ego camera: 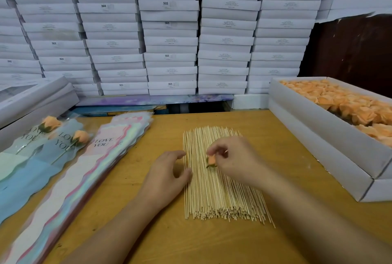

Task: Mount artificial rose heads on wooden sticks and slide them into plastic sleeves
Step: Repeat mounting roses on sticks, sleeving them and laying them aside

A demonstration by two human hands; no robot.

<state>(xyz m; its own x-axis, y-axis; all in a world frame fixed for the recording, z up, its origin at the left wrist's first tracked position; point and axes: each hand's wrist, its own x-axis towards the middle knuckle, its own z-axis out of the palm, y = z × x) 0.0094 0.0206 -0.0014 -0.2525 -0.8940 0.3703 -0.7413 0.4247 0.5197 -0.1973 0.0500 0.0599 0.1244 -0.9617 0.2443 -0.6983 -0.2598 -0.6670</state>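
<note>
Wooden sticks (220, 179) lie spread at frame centre on the table (286, 151), where the right hand (235, 158) pinches an orange rose head (211, 160) above them. The left hand (167, 179), fingers loosely curled, touches the pile's left edge. Plastic sleeves (84, 166) fan lower left.

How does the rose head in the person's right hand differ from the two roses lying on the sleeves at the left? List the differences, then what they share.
The rose head is pinched in the right hand above the wooden sticks; the two finished roses lie untouched on the plastic sleeves. The rose head has no stick yet; the finished roses each have one. All are peach-orange with green bases.
</note>
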